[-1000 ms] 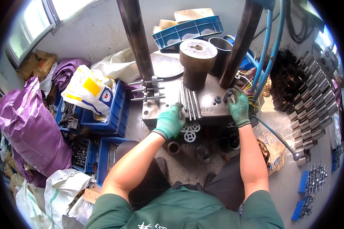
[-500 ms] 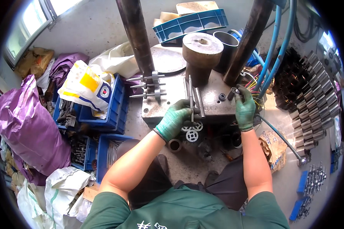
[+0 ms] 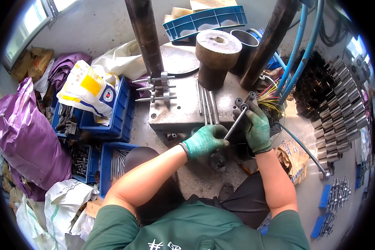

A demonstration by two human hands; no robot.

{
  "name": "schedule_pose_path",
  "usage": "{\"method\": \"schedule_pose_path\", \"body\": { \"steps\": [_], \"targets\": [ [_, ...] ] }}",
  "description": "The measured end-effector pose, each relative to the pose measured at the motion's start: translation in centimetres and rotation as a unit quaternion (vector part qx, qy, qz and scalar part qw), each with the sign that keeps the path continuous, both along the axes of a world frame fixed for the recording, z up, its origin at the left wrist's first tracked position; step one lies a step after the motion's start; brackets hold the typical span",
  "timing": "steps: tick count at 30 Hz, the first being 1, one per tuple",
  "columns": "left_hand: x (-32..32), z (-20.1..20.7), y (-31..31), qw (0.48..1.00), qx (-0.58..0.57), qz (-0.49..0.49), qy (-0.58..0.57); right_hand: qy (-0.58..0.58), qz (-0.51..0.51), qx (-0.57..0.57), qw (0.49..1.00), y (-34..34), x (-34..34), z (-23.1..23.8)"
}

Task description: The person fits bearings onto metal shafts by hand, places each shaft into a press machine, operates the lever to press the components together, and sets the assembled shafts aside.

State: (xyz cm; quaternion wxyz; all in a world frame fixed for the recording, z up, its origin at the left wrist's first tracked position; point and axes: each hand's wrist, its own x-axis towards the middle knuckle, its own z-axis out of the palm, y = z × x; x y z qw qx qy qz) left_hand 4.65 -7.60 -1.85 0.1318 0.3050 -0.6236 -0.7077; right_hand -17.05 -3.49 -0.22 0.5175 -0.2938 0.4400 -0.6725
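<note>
My left hand (image 3: 206, 141), in a green glove, grips the lower end of a slim steel shaft (image 3: 235, 123). The shaft slants up and to the right. At its upper end, the gloved fingers of my right hand (image 3: 257, 130) close around a small ring-shaped bearing (image 3: 243, 107). Bearing and shaft end meet, but whether the shaft is inside the ring I cannot tell. Just beyond, another ring (image 3: 238, 101) and a short dark cylinder (image 3: 252, 96) are on the steel block (image 3: 179, 116). Several bare rods (image 3: 205, 102) lie on the block beyond my left hand.
Shafts with thick discs (image 3: 157, 88) lie at the block's left. Two dark columns (image 3: 146, 37) and a round steel post (image 3: 216, 58) rise behind. Blue crates (image 3: 123, 112) and a purple sack (image 3: 29, 141) stand left. Blue hoses (image 3: 300, 54) and stacked metal cylinders (image 3: 341, 108) are right.
My left hand has moved right and lower, and the shaft has gone from nearly upright to slanted. My right hand has come left and nearer, bringing the bearing to the shaft's upper end.
</note>
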Motion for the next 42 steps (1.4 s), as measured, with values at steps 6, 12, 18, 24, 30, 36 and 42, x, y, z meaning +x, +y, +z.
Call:
{"method": "schedule_pose_path", "body": {
  "steps": [6, 12, 18, 24, 30, 36, 42],
  "targets": [
    [-0.5, -0.4, 0.3, 1.000, 0.008, -0.002, 0.006, 0.050, 0.033, -0.077, 0.995, 0.1, -1.5, -0.9],
    [-0.6, -0.6, 0.6, 1.000, 0.020, 0.009, 0.010, -0.033, 0.010, -0.011, 0.999, 0.4, -0.6, 0.1],
    [-0.9, -1.1, 0.5, 0.996, -0.080, 0.011, 0.034, -0.058, 0.085, 0.017, 0.995, 0.7, -0.5, -0.3],
    [-0.8, -0.6, 0.3, 0.997, -0.076, 0.015, 0.002, -0.020, 0.090, 0.021, 0.995, 1.2, 0.5, 1.2],
    [-0.6, 0.3, 0.5, 0.993, -0.083, 0.075, 0.039, -0.025, 0.147, 0.029, 0.988, 1.8, 2.7, 0.2],
    [-0.4, 0.1, -1.7, 0.930, -0.344, 0.130, 0.007, 0.088, 0.079, -0.051, 0.992, 1.9, 1.4, 1.0],
    [1.7, -1.5, -7.4, 0.791, -0.536, 0.228, -0.187, 0.312, 0.070, -0.016, 0.947, 3.2, -4.1, 3.3]
  ]
}}
